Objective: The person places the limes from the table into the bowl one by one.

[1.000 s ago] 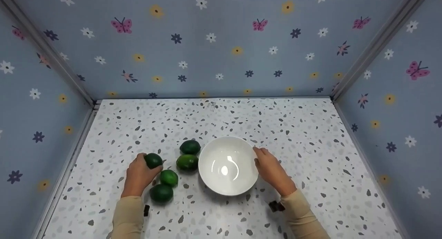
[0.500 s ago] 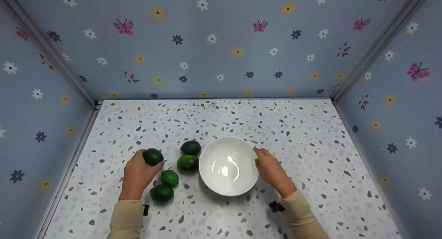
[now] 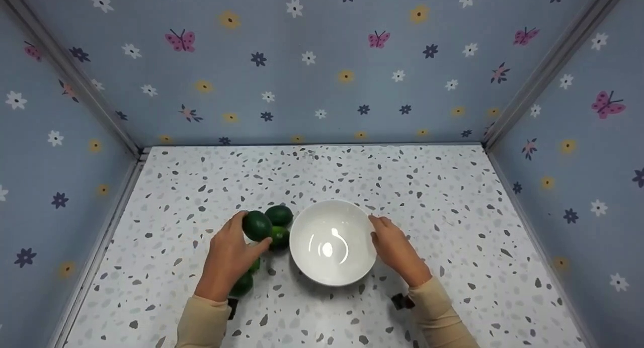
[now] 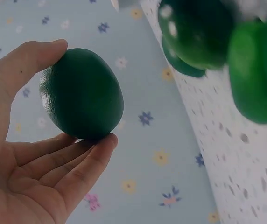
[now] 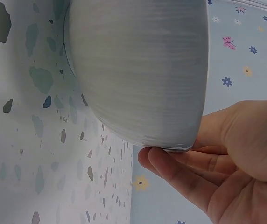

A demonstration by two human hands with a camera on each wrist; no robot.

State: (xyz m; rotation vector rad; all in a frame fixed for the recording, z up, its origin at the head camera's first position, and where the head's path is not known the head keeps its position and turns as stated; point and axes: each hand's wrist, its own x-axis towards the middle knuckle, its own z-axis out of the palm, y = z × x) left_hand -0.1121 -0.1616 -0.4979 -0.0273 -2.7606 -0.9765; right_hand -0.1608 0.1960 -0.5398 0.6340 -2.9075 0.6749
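In the head view my left hand [image 3: 229, 255] holds a dark green avocado [image 3: 257, 226] above the table. The left wrist view shows the same avocado [image 4: 84, 93] between the thumb and the fingertips, against the wall behind. Just beyond it lie a second dark avocado [image 3: 279, 215] and a green fruit [image 3: 280, 238], close to the bowl. A white bowl [image 3: 333, 242] stands upright, with nothing inside. My right hand [image 3: 397, 247] holds the bowl by its right rim. In the right wrist view, fingertips touch the bowl's outer side [image 5: 147, 84], while part of the thumb is hidden behind it.
Partly covered by the left hand, a brighter green fruit [image 3: 255, 265] and another dark one [image 3: 242, 285] lie on the speckled white table [image 3: 352, 172]. Blue flowered walls [image 3: 322, 61] stand at the back and both sides.
My left hand has raised the avocado and carried it to the right, over towards the two fruits beside the bowl. The right hand and bowl stay where they were.
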